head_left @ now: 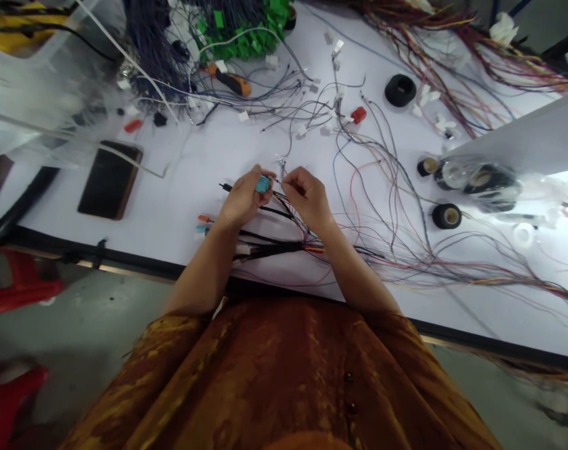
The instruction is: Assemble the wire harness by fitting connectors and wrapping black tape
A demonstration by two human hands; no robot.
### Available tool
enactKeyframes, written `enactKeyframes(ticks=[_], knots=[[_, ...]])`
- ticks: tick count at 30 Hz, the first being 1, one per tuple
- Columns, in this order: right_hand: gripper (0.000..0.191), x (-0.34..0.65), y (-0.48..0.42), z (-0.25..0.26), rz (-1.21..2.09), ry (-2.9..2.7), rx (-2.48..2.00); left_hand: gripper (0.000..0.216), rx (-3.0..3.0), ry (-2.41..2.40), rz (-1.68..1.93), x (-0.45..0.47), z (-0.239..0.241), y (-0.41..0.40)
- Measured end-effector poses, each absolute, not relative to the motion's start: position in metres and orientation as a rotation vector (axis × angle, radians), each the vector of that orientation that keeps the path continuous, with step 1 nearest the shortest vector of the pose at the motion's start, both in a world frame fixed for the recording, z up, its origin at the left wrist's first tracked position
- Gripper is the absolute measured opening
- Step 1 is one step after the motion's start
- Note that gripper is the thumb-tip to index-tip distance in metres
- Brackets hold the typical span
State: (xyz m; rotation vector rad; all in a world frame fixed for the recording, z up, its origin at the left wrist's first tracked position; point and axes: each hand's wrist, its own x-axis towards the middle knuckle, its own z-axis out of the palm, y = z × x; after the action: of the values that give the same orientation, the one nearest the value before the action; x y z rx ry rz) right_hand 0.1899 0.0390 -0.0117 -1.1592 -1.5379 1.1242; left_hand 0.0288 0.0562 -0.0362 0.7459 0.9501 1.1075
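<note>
White counter (180,187) strewn with loose wires (452,273). Teal connector (262,183) clasped in left hand (243,198), just left of right hand (308,195); long axis not discernible. Thin wire (278,181) pinched by right hand, pointed toward connector. Black front edge (143,261) overhung by forearms (197,272); leftward room bounded by phone (110,179).

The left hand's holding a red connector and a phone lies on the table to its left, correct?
No: the head view shows the left hand holding a teal connector, not red; the phone does lie on the table to its left.
</note>
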Motion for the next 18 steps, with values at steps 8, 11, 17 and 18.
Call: enactKeyframes(ticks=[8, 11, 17, 18], knots=[[0.015, 0.1906, 0.0388, -0.0113, 0.986, -1.588, -1.242, 0.023, 0.666, 0.880, 1.145, 0.0261, -0.0296, 0.0541], [0.015, 0.1906, 0.0370, -0.0094, 0.981, -1.597, -1.278, 0.025, 0.713, 0.913, 1.161, 0.0259, -0.0327, 0.0542], [0.017, 0.1898, 0.0360, -0.0101, 1.028, -1.607, -1.261, 0.029, 0.766, 0.916, 1.177, 0.0263, -0.0370, 0.0558], [0.017, 0.1898, 0.0363, -0.0109, 1.032, -1.601, -1.249, 0.029, 0.783, 0.926, 1.171, 0.0263, -0.0371, 0.0560]])
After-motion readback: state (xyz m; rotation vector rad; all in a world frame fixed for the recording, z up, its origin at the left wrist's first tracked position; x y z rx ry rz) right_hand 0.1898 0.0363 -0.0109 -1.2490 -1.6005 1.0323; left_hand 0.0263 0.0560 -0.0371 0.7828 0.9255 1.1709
